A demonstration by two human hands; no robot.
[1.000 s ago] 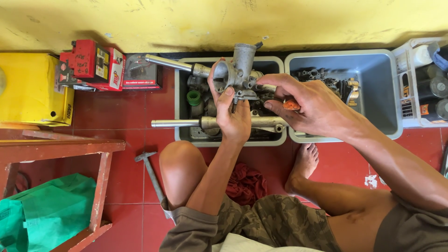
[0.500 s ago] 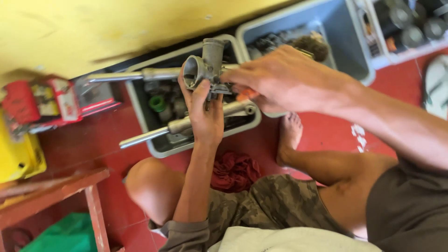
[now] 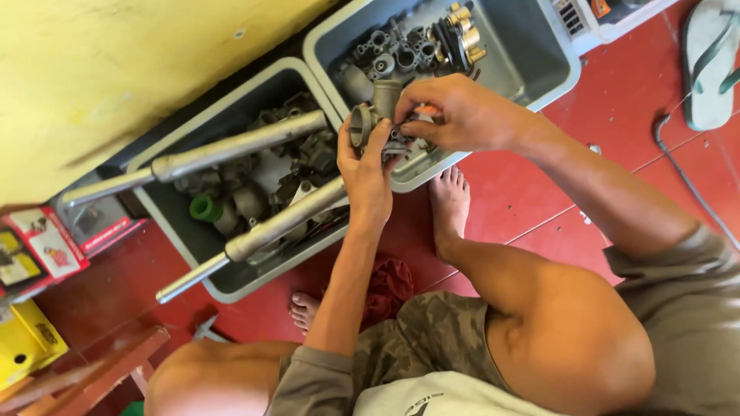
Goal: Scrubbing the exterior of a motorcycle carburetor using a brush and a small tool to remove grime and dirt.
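Observation:
My left hand (image 3: 366, 173) grips a grey metal carburetor body (image 3: 374, 115) and holds it up over two grey plastic bins. My right hand (image 3: 455, 112) reaches in from the right with its fingers closed on the carburetor's side; a small orange-handled tool shows between them, mostly hidden. Both hands hover above the edge where the bins meet.
The left bin (image 3: 193, 254) holds two long metal fork tubes (image 3: 239, 146) and engine parts; the right bin (image 3: 555, 65) holds small metal and brass parts. A red rag (image 3: 389, 281) lies by my feet. Sandal (image 3: 709, 62) and hose at right; red boxes (image 3: 42, 243) and a yellow case at left.
The view has tilted and swung right, so the bins now sit diagonally. My hands stay on the carburetor, which has turned so its round opening faces left.

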